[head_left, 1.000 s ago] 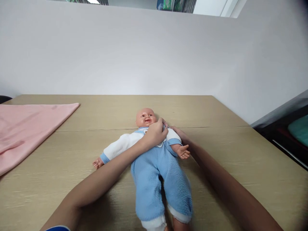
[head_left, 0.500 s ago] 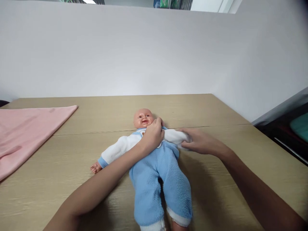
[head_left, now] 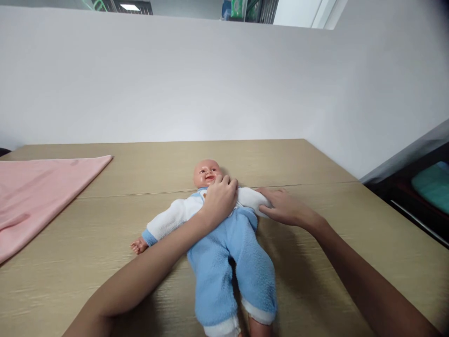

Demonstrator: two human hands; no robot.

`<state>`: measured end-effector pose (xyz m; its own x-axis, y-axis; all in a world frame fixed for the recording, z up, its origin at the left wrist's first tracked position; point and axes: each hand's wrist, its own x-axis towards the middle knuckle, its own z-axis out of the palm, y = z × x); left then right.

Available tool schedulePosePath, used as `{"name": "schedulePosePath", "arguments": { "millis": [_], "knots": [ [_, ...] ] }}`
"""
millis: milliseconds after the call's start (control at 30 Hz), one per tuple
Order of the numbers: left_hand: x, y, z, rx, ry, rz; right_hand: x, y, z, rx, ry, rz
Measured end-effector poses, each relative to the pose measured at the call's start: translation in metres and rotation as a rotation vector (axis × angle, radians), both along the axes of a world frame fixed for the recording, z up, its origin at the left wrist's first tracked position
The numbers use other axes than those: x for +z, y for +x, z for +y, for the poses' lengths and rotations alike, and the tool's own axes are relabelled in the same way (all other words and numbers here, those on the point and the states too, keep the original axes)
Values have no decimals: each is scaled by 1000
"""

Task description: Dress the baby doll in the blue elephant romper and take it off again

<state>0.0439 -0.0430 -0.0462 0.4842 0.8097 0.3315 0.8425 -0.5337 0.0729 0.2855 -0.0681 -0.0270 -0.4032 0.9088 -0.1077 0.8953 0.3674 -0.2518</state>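
A baby doll in a blue and white fleece outfit lies on its back, head away from me. My left hand rests across its chest with the fingers curled over the upper part by the shoulder, below the chin. On the right, my right hand has its thumb and fingers around the end of the doll's white sleeve. No doll hand shows at that sleeve's end. The other sleeve stretches out to the left, its blue cuff around the wrist and a small plastic hand showing.
The doll lies on a wooden table with a seam running across it. A pink cloth is spread at the left. A pale wall rises behind the table, and a dark item with teal fabric is beyond the right edge.
My right hand has shifted slightly left along the sleeve and is less blurred. The left hand's fingers have spread a little over the doll's shoulder. The view has tilted slightly.
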Motion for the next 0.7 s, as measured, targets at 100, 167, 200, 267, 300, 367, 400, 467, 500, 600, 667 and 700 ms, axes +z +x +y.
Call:
{"name": "schedulePosePath", "arguments": {
  "millis": [100, 167, 200, 267, 300, 367, 400, 467, 500, 600, 667, 700],
  "knots": [
    [-2, 0, 0, -4, 22, 13, -10, 1, 1, 5, -10, 49],
    [-4, 0, 1, -17, 25, 14, -17, -1, 6, 40, 15, 124],
    [-4, 0, 1, -25, 20, 17, -21, -3, 9, 71, 33, 175],
    [-2, 0, 0, -48, -5, 36, -28, -8, 15, 146, 49, 289],
    [-1, -1, -1, -63, -22, 50, -31, -11, 18, 177, 44, 339],
    [2, -1, -3, -79, -48, 76, -34, -15, 21, 206, 29, 405],
    [3, -1, -4, -79, -56, 86, -35, -16, 22, 204, 26, 421],
    [5, -1, -5, -66, -63, 96, -34, -15, 22, 184, 27, 435],
    [5, -1, -5, -59, -62, 95, -32, -14, 23, 170, 19, 445],
    [3, 1, -3, -54, -49, 77, -26, -7, 29, 96, -161, 547],
    [0, 3, -2, -49, -34, 67, -24, -5, 38, 17, -397, 659],
    [-1, 3, -1, -44, -27, 61, -25, -5, 43, -12, -498, 702]
  ]
}}
